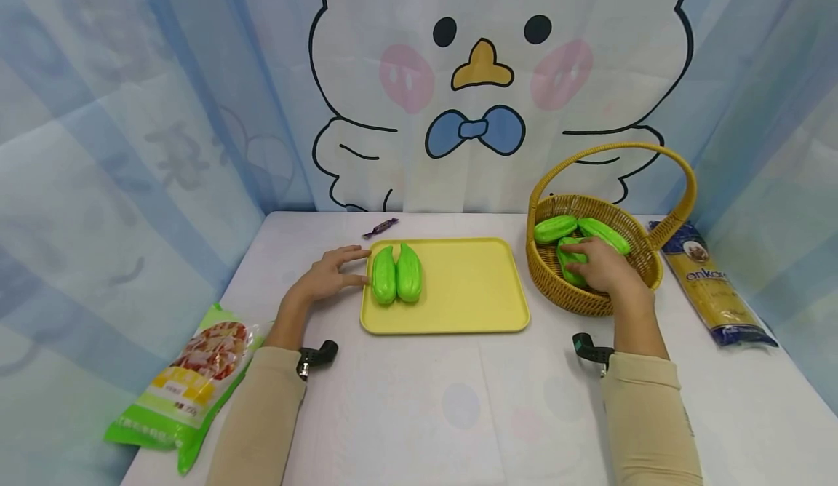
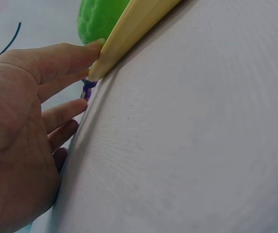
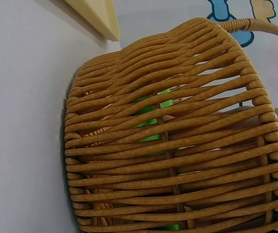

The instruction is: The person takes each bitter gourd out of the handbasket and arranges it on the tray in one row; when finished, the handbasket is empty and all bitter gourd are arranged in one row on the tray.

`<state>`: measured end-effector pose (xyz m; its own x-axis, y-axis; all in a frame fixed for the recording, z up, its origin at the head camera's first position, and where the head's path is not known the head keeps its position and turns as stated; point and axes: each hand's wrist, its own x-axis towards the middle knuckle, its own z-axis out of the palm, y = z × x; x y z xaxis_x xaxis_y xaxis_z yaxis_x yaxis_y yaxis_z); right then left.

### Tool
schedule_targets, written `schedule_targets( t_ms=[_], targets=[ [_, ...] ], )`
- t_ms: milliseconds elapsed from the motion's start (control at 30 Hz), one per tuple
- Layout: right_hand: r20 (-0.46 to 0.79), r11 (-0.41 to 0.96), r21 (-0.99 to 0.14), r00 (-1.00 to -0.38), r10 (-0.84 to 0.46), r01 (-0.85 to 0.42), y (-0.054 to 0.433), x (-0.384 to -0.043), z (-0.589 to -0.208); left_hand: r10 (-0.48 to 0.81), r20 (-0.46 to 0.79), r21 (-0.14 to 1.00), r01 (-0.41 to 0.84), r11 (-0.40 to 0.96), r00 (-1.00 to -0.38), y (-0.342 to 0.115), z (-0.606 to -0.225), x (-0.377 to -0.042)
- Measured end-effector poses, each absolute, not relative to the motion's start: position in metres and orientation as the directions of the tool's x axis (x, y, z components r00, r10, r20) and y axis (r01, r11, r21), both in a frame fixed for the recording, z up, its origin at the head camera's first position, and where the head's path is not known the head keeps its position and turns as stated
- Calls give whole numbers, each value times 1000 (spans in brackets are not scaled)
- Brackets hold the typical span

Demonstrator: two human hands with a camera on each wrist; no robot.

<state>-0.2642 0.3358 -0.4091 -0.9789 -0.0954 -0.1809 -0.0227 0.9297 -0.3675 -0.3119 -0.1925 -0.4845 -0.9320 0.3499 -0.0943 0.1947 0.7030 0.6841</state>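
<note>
My left hand point(image 1: 330, 275) touches the left edge of a yellow tray point(image 1: 465, 289), thumb and fingers spread along the rim. On that tray two green bitter melons point(image 1: 409, 273), glossy and toy-like, lie side by side at the left. In the left wrist view, the thumb tip meets the tray rim beside a bumpy bitter melon point(image 2: 100, 22). My right hand point(image 1: 609, 264) reaches into a brown wicker basket point(image 1: 559, 286) and grips a bitter melon point(image 1: 571, 259). Two more, including one at the back left point(image 1: 555, 229), lie behind it. The basket's weave mostly hides this hand in the right wrist view.
A small purple wrapped candy point(image 1: 381, 228) lies behind the tray. Right of the basket is a blue and yellow packet point(image 1: 713, 282). A green and white food bag point(image 1: 196, 384) lies by the left forearm. The basket's tall handle point(image 1: 615, 145) arches over it.
</note>
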Motion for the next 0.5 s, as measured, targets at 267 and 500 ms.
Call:
schedule_targets(
  t_ms=[267,500],
  targets=[
    [-142,900,-433,-982,-128,-54,339,-264,-409,354,-103,688,191,700,-930,-194,-484,-313],
    [-86,872,-485,-989,-124,-67,341,-260,-403,356,-97,687,196,700,-929,-193,-485,-313]
  ],
)
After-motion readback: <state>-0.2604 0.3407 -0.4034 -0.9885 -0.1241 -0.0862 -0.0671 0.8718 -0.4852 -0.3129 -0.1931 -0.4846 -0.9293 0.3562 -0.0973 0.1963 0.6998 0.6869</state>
